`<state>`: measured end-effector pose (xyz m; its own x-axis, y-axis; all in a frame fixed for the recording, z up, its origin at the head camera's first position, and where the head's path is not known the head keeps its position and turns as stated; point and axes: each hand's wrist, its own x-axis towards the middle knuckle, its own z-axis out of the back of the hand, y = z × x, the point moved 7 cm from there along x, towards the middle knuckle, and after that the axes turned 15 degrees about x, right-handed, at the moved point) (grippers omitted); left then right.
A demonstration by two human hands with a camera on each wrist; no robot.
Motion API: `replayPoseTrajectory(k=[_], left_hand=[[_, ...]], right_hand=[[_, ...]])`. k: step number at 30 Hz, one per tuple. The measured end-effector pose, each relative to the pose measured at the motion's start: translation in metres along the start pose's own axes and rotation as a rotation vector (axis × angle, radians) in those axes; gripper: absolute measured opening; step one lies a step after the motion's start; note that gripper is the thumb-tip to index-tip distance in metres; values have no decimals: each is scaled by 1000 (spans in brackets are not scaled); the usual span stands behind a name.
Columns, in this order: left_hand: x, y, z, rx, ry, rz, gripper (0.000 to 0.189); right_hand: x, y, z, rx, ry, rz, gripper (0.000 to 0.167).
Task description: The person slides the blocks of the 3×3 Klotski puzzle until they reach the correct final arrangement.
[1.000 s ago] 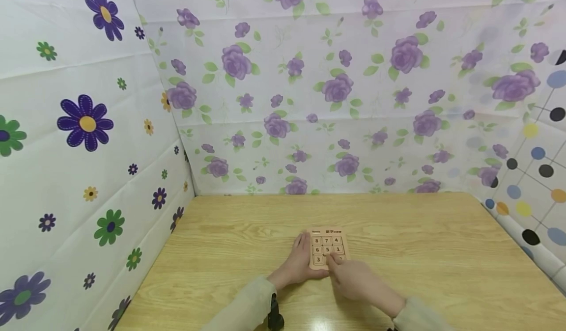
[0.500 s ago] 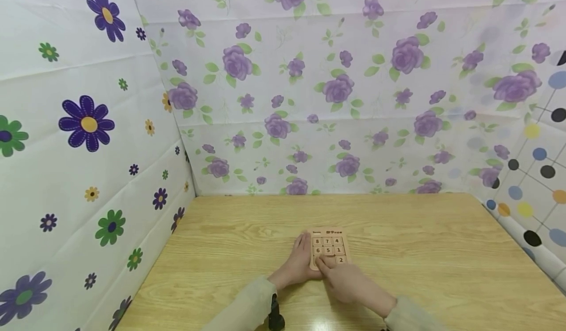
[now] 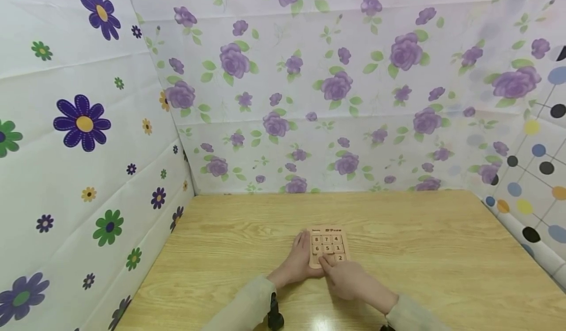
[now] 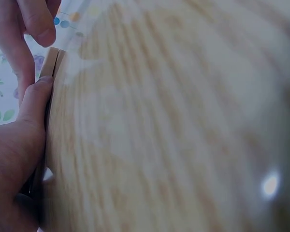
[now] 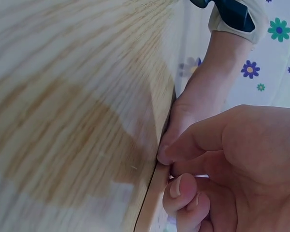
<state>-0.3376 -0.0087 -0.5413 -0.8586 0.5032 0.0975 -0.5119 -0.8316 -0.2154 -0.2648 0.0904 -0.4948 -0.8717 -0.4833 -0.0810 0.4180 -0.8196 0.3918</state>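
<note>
Tan on the table (image 3: 420, 242), the number puzzle (image 3: 327, 248) lay lengthwise front to back, its left edge against the straight-fingered left hand (image 3: 299, 260), while the right hand (image 3: 347, 278) pressed extended fingertips (image 3: 322, 259) onto its nearest row, left of tile 2 (image 3: 340, 258).

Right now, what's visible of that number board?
The number board looks wooden: flat, pale, with print along its far edge. It lies on the table, left hand along its left edge. Tiles read 8 7 4, 6 5 1, and 2 at near right; the right hand touches and partly covers that row.
</note>
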Motion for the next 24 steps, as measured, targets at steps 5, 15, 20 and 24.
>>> replayPoseTrajectory(k=[5, 15, 20, 24], left_hand=[[0, 0, 0, -12, -7, 0, 128], [-1, 1, -3, -40, -10, 3, 129], [0, 0, -2, -57, -6, 6, 129], [0, 0, -1, -68, -6, 4, 129]], right_hand=[[-2, -3, 2, 9, 3, -10, 47], [-4, -11, 0, 52, -5, -16, 47], [-5, -12, 1, 60, -18, -17, 48], [-5, -13, 3, 42, -32, -20, 47]])
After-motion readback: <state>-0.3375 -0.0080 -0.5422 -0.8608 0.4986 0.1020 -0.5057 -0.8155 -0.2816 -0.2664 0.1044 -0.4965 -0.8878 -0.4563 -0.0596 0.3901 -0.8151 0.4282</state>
